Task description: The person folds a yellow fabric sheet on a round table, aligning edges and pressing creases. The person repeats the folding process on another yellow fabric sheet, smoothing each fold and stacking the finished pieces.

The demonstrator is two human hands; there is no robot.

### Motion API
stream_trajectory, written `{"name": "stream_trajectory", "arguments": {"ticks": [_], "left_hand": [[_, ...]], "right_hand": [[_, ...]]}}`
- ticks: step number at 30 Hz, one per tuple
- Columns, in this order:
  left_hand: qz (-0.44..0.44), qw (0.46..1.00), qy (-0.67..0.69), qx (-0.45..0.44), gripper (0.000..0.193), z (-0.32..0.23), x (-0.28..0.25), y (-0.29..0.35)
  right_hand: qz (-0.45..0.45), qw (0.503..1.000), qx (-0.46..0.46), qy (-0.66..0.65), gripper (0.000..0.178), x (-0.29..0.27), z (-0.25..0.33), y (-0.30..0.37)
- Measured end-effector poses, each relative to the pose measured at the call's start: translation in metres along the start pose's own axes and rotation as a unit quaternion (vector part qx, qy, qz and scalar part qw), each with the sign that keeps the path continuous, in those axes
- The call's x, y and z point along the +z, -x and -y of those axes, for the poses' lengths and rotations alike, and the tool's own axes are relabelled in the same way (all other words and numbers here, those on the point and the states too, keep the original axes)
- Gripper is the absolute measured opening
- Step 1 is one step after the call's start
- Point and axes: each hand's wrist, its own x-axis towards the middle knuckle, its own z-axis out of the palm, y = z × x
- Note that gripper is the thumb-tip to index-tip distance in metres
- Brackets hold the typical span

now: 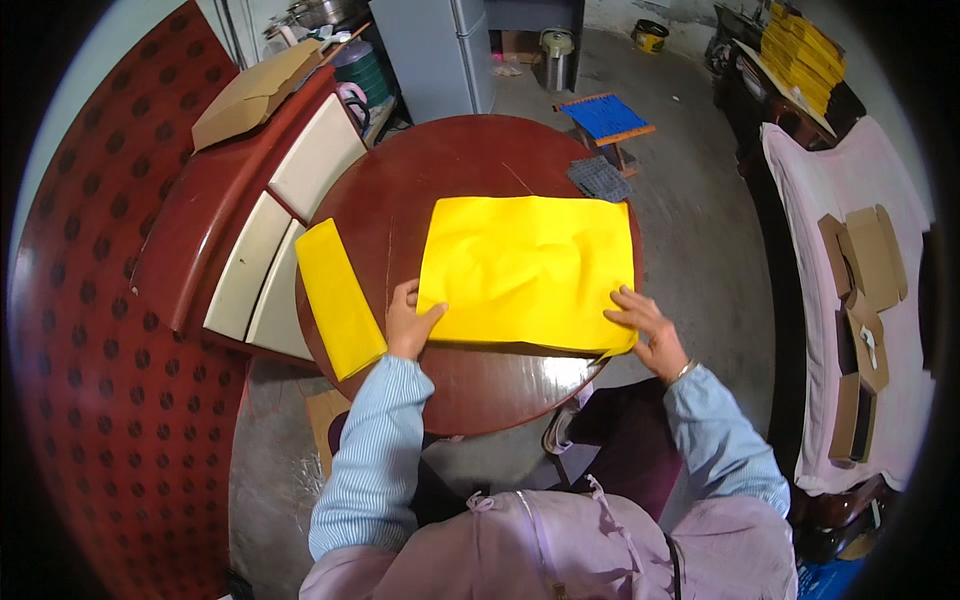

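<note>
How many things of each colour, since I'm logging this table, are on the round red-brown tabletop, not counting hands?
Yellow: 2 (wide sheet, narrow piece; any layers within can't be counted)
Dark grey: 1 (cloth at the far right edge)
Total: 3

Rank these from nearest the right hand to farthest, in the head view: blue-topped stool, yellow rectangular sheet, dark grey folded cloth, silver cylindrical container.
1. Yellow sheet, touching the right hand
2. Grey cloth, far right edge of the table
3. Blue-topped stool, beyond the table
4. Silver container, farthest back
</note>
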Motion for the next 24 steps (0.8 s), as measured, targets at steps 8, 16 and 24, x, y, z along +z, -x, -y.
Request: {"name": "stream_trajectory", "arguments": {"ticks": [8, 16, 24], "left_hand": [[-0.054, 0.900, -0.334, 0.276, 0.057, -0.094, 0.017, 0.073], [0.386, 0.847, -0.250, 0.267, 0.034, -0.130, 0.088, 0.014], [0.381, 0.878, -0.225, 0.183, 0.040, -0.116, 0.040, -0.003]], "right_hand": [[0.071, 0.995, -0.024, 0.067, 0.051, -0.034, -0.028, -0.012], [0.047, 0.990, -0.052, 0.120, 0.050, -0.036, -0.026, -0.014], [0.036, 0.997, -0.024, 0.062, 0.037, -0.044, -0.041, -0.034]]}}
